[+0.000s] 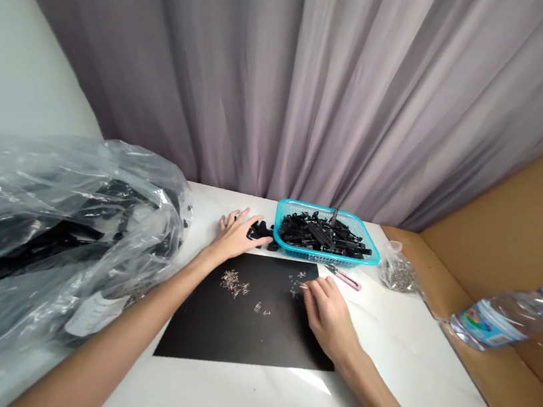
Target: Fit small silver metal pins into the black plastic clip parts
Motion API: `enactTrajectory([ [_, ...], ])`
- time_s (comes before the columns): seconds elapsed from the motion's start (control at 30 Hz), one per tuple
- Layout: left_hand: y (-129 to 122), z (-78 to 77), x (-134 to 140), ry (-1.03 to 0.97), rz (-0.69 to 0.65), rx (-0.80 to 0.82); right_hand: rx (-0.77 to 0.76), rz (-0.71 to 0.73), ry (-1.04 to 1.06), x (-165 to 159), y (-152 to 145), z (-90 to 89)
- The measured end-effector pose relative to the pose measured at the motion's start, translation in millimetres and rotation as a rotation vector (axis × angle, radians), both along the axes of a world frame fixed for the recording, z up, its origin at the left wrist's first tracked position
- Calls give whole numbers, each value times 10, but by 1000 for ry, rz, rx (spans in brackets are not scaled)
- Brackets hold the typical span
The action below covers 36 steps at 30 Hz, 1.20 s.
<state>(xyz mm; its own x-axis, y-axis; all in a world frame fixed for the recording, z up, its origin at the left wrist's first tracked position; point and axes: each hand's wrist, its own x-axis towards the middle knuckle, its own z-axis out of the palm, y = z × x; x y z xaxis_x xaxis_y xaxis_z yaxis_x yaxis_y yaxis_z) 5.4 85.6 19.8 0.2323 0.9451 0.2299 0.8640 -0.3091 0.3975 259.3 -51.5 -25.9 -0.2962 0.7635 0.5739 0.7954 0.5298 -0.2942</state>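
My left hand (pixel 238 234) reaches to the back of the table with its fingers spread. Its fingers are around a small heap of black plastic pieces (pixel 260 230) left of the turquoise basket. My right hand (pixel 326 309) is over the right side of a black mat (pixel 242 337), thumb and forefinger pinched; what is between them is too small to make out. Beside those fingertips lie a few tiny clear or silvery pieces (pixel 296 285). A pile of small metal pieces (pixel 234 283) sits on the mat's left part, and a few loose wire-like pieces (pixel 261 308) lie nearer the middle.
The turquoise basket (pixel 369 260) holds many black plastic parts. A pink-handled cutter (pixel 344 278) lies in front of it. Right of it are a clear bag of small metal pieces (pixel 400 274) and a water bottle (pixel 500 321). Large plastic bags (pixel 50 199) cover the left side.
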Motion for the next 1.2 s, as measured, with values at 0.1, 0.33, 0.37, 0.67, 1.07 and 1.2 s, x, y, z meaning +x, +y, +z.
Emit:
enactTrajectory([
  [0.1, 198, -48, 103, 39, -60, -106, 13, -4, 32, 46, 16, -15],
  [0.33, 153, -67, 65, 92, -128, -182, -54, 25, 62, 116, 51, -80],
  [0.37, 127, -65, 36, 94, -131, -183, -60, 30, 68, 121, 50, -84],
  [0.67, -40, -95, -174, 63, -112, -132, -41, 99, 96, 88, -17, -92],
  [1.07, 221, -114, 193, 129, -203, 1, -46, 124, 100, 36, -84, -27],
  [1.2, 210, -111, 240, 120, -259, 55, -48, 137, 96, 24, -95, -17],
])
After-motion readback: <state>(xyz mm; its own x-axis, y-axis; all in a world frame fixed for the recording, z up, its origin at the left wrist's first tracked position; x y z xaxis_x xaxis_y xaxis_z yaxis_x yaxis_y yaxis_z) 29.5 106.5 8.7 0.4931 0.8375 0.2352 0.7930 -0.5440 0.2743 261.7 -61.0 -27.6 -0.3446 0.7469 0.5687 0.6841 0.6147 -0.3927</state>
